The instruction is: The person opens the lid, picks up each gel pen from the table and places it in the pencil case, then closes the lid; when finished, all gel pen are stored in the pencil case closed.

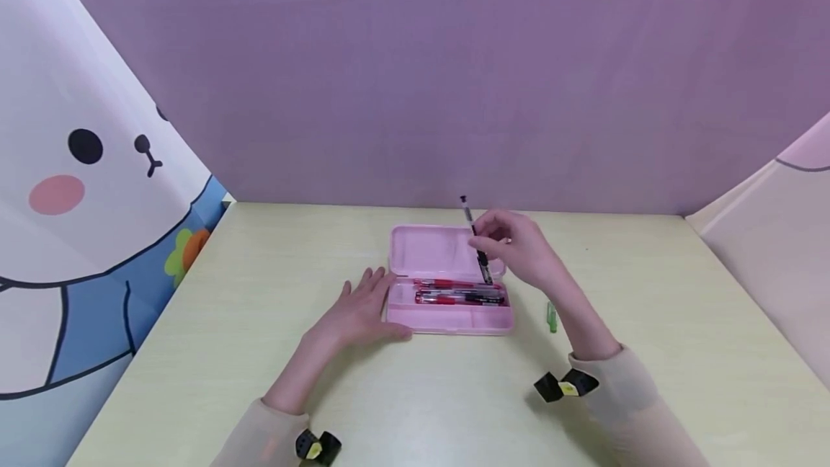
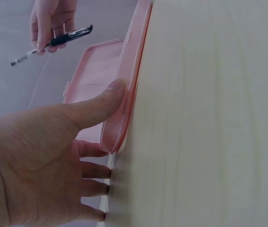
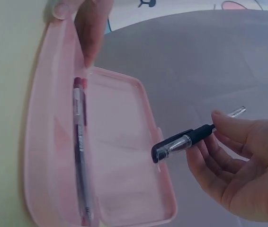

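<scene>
A pink pencil case [image 1: 447,321] lies on the table with its lid [image 1: 428,251] laid back. Several red and black pens [image 1: 454,298] rest in its long compartment. My left hand [image 1: 363,308] steadies the case at its left end, thumb [image 2: 108,97] along the front wall and the other fingers spread by the side. Above the lid, my right hand [image 1: 515,243] pinches a black gel pen [image 3: 191,139] between thumb and fingers. The pen is tilted, its capped end pointing down toward the case.
A small green object [image 1: 552,317] lies on the table to the right of the case, beside the right forearm. The pale wooden table [image 1: 454,395] meets a purple backdrop [image 1: 415,92] at its far edge. A cartoon-print cloth [image 1: 117,236] hangs at the left.
</scene>
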{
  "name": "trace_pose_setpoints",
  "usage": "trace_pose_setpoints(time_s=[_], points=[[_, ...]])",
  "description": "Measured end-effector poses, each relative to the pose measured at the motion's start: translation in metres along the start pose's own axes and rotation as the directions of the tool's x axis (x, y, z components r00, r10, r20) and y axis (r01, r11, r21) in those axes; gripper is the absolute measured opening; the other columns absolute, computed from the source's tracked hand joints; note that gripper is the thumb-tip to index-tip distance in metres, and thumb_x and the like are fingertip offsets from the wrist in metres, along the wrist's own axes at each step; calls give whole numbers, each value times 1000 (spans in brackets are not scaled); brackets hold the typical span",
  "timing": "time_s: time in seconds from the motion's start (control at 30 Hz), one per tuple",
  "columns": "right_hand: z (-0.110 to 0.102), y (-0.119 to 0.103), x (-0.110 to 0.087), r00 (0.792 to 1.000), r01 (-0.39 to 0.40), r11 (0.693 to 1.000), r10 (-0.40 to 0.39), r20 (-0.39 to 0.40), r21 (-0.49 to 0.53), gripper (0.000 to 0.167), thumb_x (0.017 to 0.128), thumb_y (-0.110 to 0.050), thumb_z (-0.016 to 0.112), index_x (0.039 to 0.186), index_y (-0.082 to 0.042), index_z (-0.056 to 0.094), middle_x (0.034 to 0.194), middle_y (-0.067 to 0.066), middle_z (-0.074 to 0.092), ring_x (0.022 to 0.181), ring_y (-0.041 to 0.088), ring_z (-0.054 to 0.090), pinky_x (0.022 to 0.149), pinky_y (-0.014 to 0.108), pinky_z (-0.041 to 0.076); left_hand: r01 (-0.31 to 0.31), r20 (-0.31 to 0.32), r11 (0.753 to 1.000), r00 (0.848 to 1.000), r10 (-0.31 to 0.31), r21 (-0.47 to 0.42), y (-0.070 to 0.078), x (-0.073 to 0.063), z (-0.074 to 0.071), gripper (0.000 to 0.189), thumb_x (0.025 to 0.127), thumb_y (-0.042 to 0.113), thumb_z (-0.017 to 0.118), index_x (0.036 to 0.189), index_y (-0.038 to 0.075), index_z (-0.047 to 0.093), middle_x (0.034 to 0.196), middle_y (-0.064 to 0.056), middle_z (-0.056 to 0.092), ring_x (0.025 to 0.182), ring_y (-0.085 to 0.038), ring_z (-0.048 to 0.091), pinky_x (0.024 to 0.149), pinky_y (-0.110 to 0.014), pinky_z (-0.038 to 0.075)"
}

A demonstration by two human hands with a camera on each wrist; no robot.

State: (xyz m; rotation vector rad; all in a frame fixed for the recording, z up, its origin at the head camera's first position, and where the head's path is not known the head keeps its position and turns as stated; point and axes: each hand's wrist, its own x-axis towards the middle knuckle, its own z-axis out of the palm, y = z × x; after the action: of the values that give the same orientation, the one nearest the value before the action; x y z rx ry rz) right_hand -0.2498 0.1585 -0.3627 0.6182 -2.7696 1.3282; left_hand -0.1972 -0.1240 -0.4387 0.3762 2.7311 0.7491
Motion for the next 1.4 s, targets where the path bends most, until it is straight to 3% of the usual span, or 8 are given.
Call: trace_pose_setpoints(time_s=[0.37, 0.53, 0.7, 0.9, 1.13, 1.4], points=[[28, 8, -2, 974, 161, 979, -138, 180, -124, 8, 90, -6, 78, 97, -5, 76, 87, 3, 74, 79, 12, 65, 75, 27, 59, 2, 7, 1000, 1000, -2, 2, 2, -1, -1, 108, 83, 52, 80, 164, 7, 23, 172, -21, 19, 161, -43, 12, 129, -66, 10], [37, 12, -5, 964, 181, 953, -123, 237, -241, 6, 88, -7, 80, 93, -10, 77, 83, -2, 74, 76, 8, 63, 71, 24, 55, 4, 6, 1000, 1000, -4, 13, 2, 0, -1, 108, 83, 53, 80, 164, 7, 24, 172, -21, 19, 161, -42, 12, 129, -66, 10], [44, 12, -9, 954, 180, 927, -83, 289, -328, 8, 88, -9, 80, 95, -12, 80, 88, -3, 77, 80, 8, 63, 77, 29, 58, 6, 10, 1000, 1000, -7, 10, 2, -1, -1, 108, 83, 52, 80, 164, 8, 23, 172, -21, 18, 161, -42, 11, 129, -66, 10], [49, 11, -13, 951, 144, 917, -25, 307, -371, 12, 86, -5, 80, 95, -14, 80, 90, -3, 77, 83, 12, 63, 82, 33, 57, 9, 9, 1000, 1000, -9, 1, 3, -1, 0, 107, 83, 51, 80, 164, 9, 23, 172, -20, 18, 162, -41, 11, 129, -66, 9], [50, 13, -13, 952, 145, 908, -20, 307, -393, 14, 85, -2, 81, 92, -14, 80, 87, -4, 76, 82, 12, 62, 80, 33, 55, 6, 6, 1000, 1000, -6, -1, 3, -2, 0, 108, 83, 51, 80, 164, 8, 23, 172, -21, 18, 161, -42, 11, 129, -66, 9], [46, 12, -13, 952, 127, 922, -10, 306, -366, 13, 87, -3, 79, 93, -14, 79, 88, -2, 77, 83, 11, 67, 81, 34, 59, 0, 7, 1000, 1000, 0, -2, 3, -2, -1, 108, 83, 52, 80, 164, 8, 23, 172, -21, 18, 161, -43, 11, 129, -66, 9]])
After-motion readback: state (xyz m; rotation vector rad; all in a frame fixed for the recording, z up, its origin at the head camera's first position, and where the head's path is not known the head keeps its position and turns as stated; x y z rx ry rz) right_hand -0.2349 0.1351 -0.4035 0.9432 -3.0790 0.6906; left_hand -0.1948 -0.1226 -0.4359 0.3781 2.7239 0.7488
